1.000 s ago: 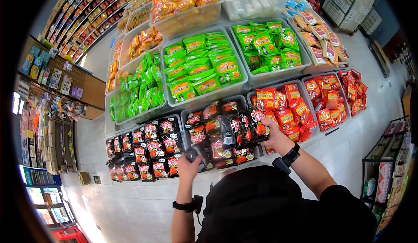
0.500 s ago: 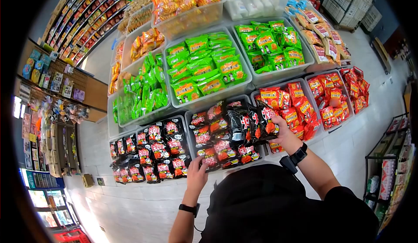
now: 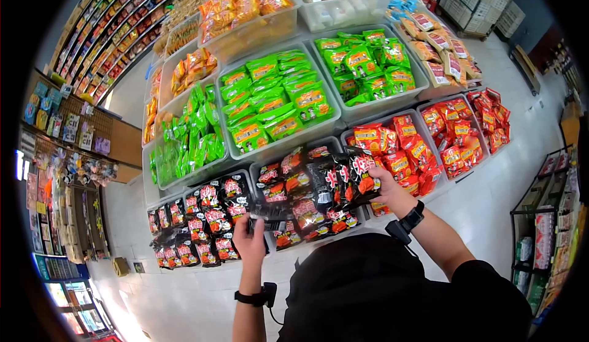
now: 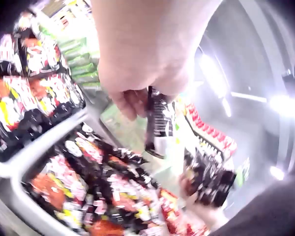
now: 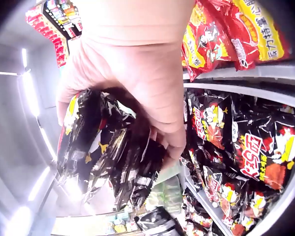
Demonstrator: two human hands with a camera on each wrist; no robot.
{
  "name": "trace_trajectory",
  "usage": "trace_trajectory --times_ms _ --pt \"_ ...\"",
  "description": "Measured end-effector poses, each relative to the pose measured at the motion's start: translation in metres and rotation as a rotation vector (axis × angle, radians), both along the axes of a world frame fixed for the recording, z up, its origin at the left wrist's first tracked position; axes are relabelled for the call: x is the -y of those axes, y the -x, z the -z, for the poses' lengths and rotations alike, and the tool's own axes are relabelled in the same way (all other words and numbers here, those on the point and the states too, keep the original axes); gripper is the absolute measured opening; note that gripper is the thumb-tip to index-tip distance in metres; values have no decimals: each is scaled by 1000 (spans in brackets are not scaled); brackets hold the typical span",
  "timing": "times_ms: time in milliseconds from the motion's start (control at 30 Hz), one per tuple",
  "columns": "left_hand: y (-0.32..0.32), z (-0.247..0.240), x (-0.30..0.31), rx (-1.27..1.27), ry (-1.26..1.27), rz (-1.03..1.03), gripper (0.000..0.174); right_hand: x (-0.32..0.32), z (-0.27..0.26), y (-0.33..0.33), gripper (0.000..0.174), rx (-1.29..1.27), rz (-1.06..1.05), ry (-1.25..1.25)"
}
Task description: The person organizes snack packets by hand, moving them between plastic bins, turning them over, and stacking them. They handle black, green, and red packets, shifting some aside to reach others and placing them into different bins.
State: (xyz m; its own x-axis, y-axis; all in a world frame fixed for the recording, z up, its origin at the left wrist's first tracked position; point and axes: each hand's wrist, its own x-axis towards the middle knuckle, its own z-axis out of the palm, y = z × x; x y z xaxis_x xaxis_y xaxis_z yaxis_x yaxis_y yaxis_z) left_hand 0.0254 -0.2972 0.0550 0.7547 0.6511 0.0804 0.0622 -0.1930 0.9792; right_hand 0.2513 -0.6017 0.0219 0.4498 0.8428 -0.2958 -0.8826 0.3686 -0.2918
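My left hand [image 3: 250,239] pinches one black snack packet [image 3: 270,219], blurred, over the front edge of the bin of black packets [image 3: 307,210]. In the left wrist view that packet [image 4: 160,123] hangs from the fingers of the left hand [image 4: 142,73]. My right hand [image 3: 391,190] grips several black packets [image 3: 345,179] bunched side by side, above the right part of the same bin. The right wrist view shows the bunch [image 5: 113,147] under the right hand [image 5: 132,83], thumb and fingers around it.
Another bin of black packets [image 3: 215,216] stands left. Red packets [image 3: 402,155] fill bins on the right, green packets [image 3: 270,99] those behind. Orange packets [image 3: 245,4] are further back. A rack [image 3: 543,238] stands at the far right, shelves [image 3: 116,29] at the far left.
The left hand let go of a dark packet, touched the packets at the bin's front, and now holds a packet again, raised slightly leftward. The right hand keeps its bunch.
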Motion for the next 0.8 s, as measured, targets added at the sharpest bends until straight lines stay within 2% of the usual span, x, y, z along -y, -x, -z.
trace_trajectory --times_ms 33,67,133,200,267,367,400,467,500,533,600,700,800 --pt "-10 -16 3 -29 253 -14 23 1 -3 -1 60 -2 20 -24" --pt "-17 -9 0 13 431 46 22 5 -7 -4 59 -2 42 -45" --pt "-36 -17 13 7 658 74 21 24 -15 -12 57 39 192 -52" --pt "-40 2 13 -55 598 130 21 55 -23 -28 50 156 337 39" --pt "-42 8 18 -82 650 128 24 83 -55 -39 47 158 464 261" --pt "-36 29 17 -189 691 149 27 120 -40 -66 40 269 283 405" --pt "-35 27 20 -254 689 134 25 118 -50 -67 39 320 197 441" --pt "-28 51 17 -348 631 157 22 114 -31 -70 42 348 140 662" --pt "-27 55 19 -413 563 113 20 102 -39 -66 50 426 192 778" --pt "-26 59 21 -421 562 104 19 94 -37 -66 59 583 253 792" --pt "-25 67 25 -425 499 107 20 84 -50 -61 65 1187 343 1482" --pt "-26 69 25 -457 462 183 21 82 -31 -64 64 1466 570 1699" --pt "-31 55 33 -556 604 193 22 50 -69 -40 59 1835 684 1618"
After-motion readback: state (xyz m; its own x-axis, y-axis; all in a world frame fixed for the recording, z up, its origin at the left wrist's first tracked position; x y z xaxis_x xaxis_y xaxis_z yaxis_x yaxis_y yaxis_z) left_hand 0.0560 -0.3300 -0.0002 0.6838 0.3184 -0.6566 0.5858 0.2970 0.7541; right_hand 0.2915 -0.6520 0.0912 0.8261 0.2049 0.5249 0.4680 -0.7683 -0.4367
